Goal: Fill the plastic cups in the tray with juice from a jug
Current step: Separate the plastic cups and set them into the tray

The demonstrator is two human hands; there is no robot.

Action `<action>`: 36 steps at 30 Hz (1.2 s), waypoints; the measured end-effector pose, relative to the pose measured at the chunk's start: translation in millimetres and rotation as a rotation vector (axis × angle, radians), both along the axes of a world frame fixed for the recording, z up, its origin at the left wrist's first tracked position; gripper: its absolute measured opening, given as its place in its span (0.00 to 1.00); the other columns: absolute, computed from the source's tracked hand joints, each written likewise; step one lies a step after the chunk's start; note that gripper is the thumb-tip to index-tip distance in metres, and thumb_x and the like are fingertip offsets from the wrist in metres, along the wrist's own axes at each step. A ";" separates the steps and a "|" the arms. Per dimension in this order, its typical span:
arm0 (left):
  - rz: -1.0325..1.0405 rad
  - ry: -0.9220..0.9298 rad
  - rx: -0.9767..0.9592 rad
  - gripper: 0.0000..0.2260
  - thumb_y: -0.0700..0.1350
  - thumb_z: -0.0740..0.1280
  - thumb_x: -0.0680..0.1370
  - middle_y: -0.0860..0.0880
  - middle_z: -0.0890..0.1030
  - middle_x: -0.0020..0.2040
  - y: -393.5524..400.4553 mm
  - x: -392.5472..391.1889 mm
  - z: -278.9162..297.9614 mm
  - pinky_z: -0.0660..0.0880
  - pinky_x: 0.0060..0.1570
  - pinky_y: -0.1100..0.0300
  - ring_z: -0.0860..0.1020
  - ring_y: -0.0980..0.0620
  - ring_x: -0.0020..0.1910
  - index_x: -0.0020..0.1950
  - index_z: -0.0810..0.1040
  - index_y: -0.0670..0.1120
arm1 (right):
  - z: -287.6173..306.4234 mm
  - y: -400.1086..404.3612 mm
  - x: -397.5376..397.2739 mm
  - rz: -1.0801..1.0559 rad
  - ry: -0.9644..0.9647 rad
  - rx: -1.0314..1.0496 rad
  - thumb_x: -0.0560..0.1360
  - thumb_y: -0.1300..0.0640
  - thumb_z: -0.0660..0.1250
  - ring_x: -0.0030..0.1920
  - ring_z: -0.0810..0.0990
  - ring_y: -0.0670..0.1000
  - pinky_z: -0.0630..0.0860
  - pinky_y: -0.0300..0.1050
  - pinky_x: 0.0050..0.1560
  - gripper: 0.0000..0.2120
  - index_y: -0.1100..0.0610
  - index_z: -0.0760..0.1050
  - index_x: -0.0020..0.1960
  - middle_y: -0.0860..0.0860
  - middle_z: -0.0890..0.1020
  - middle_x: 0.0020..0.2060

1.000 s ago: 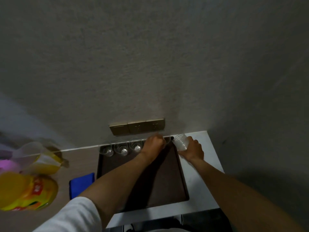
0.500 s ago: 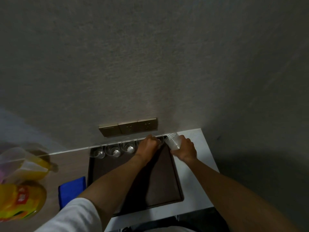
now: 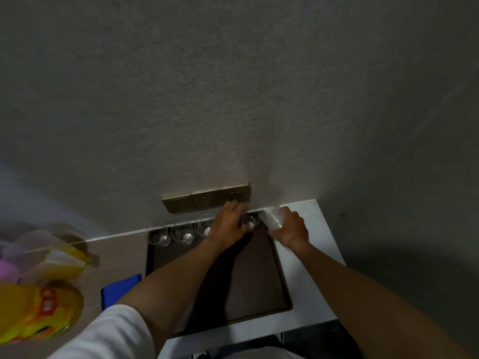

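Fingers (image 3: 243, 225) pinch a clear round cup (image 3: 250, 222) on the flat brown tray (image 3: 259, 281).

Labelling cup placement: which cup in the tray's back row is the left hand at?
The rightmost cup, at the tray's far right corner: the left hand touches it. The other three visible cups stand clear to its left, untouched.

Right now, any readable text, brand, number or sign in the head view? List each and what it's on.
None can be read.
Red patch on the label of the yellow juice bottle: pale marks, too blurred to read.
Gold wall socket plates: only plug holes, no lettering visible.
Clear plastic cups, dark brown tray, blue cloth: no print visible.
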State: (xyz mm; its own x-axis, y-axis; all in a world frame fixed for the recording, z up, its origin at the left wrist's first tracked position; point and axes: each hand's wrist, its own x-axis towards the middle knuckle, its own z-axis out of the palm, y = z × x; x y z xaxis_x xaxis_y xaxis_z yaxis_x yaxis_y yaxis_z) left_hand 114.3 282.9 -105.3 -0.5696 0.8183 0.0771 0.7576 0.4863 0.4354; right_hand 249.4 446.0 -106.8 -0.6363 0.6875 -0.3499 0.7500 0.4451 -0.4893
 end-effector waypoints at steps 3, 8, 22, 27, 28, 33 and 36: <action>-0.040 -0.015 0.034 0.23 0.43 0.74 0.72 0.48 0.75 0.59 -6.5 -2.1 5.1 0.74 0.57 0.56 0.71 0.50 0.58 0.66 0.75 0.46 | 3.4 -5.5 -0.1 0.007 0.014 0.001 0.64 0.46 0.80 0.62 0.75 0.58 0.77 0.54 0.59 0.38 0.48 0.69 0.69 0.53 0.76 0.60; -0.146 0.016 0.107 0.18 0.47 0.70 0.76 0.50 0.76 0.59 -10.1 2.5 14.1 0.71 0.56 0.61 0.70 0.54 0.58 0.65 0.77 0.47 | 11.0 -20.2 1.2 0.034 0.004 0.020 0.65 0.46 0.79 0.63 0.75 0.58 0.76 0.54 0.60 0.36 0.48 0.69 0.69 0.54 0.76 0.60; -0.306 -0.060 0.124 0.08 0.49 0.66 0.82 0.52 0.84 0.53 -39.9 -0.6 13.0 0.76 0.56 0.53 0.78 0.56 0.52 0.56 0.83 0.50 | 24.8 -70.8 -4.0 0.137 -0.041 0.074 0.63 0.43 0.79 0.61 0.77 0.57 0.78 0.54 0.57 0.39 0.47 0.68 0.70 0.53 0.77 0.60; -0.310 -0.166 0.100 0.08 0.49 0.68 0.81 0.52 0.86 0.49 -52.6 -4.9 15.0 0.78 0.52 0.54 0.81 0.59 0.46 0.53 0.86 0.49 | 24.0 -83.9 -6.4 0.172 -0.042 0.068 0.63 0.42 0.79 0.61 0.77 0.57 0.78 0.56 0.58 0.40 0.47 0.67 0.71 0.53 0.77 0.61; -0.309 -0.187 0.111 0.07 0.49 0.69 0.81 0.52 0.86 0.48 -56.3 -5.4 15.7 0.79 0.51 0.56 0.81 0.60 0.45 0.53 0.86 0.49 | 24.4 -86.1 -6.9 0.178 -0.043 0.069 0.63 0.42 0.79 0.62 0.76 0.57 0.78 0.56 0.59 0.40 0.47 0.68 0.71 0.53 0.77 0.62; -0.236 -0.276 0.206 0.04 0.45 0.72 0.78 0.54 0.86 0.43 -74.9 -8.3 19.3 0.80 0.46 0.56 0.83 0.59 0.41 0.49 0.88 0.49 | 28.7 -99.2 -14.7 0.209 -0.031 0.076 0.61 0.43 0.79 0.58 0.79 0.56 0.80 0.56 0.55 0.38 0.47 0.71 0.68 0.51 0.79 0.59; -0.217 -0.294 0.231 0.04 0.44 0.74 0.77 0.53 0.87 0.43 -85.2 -12.4 20.4 0.81 0.45 0.54 0.84 0.59 0.41 0.49 0.88 0.48 | 26.1 -106.6 -17.4 0.220 -0.009 0.036 0.58 0.44 0.80 0.53 0.81 0.53 0.82 0.54 0.52 0.37 0.46 0.72 0.64 0.47 0.81 0.56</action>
